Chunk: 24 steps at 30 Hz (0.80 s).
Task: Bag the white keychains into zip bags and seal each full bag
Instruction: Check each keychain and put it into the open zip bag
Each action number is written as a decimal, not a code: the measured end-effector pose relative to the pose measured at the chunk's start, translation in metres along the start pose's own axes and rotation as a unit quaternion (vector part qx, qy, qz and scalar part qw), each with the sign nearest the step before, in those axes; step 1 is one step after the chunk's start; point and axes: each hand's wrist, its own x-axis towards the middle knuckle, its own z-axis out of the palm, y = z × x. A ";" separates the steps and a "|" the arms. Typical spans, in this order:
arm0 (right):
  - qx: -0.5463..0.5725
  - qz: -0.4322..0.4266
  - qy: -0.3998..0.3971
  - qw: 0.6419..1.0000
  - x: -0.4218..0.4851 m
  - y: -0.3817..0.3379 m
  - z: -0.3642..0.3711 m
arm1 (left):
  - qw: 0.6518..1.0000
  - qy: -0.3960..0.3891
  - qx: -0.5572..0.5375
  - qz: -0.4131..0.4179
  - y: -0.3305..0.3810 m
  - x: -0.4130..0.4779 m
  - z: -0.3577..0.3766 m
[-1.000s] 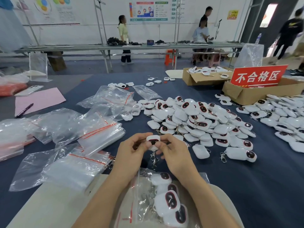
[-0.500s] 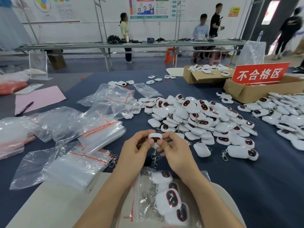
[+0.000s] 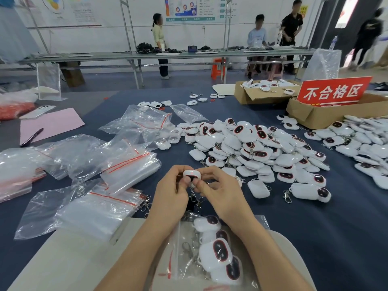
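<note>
Blue table (image 3: pixel 319 232); zip bag (image 3: pixel 178 250) holds 4 keychains (image 3: pixel 218 252); left hand (image 3: pixel 170 194), right hand (image 3: pixel 222 192) pinch keychain (image 3: pixel 191 174).

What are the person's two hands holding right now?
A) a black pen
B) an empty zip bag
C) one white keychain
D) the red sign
C: the left hand and the right hand together pinch one white keychain, above the part-filled zip bag.

a red sign (image 3: pixel 333 92) propped at the open cardboard box (image 3: pixel 315 116) on the right reads "不合格区" in white characters. the poster (image 3: pixel 195 8) on the far wall carries printed lines, possibly chinese, too small to read.
</note>
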 end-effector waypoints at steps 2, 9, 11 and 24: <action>0.009 0.002 0.002 1.000 0.001 0.001 -0.001 | 1.000 0.001 -0.006 0.002 0.001 0.000 0.000; 0.073 0.027 0.012 0.997 0.006 0.000 -0.003 | 0.999 -0.002 -0.029 0.024 0.009 -0.002 -0.001; 0.082 0.026 0.009 0.996 0.006 0.001 -0.005 | 0.999 -0.008 -0.033 0.028 0.010 -0.002 -0.002; 0.096 0.055 0.013 0.994 0.007 0.002 -0.008 | 0.998 -0.030 -0.038 0.040 0.006 -0.001 -0.003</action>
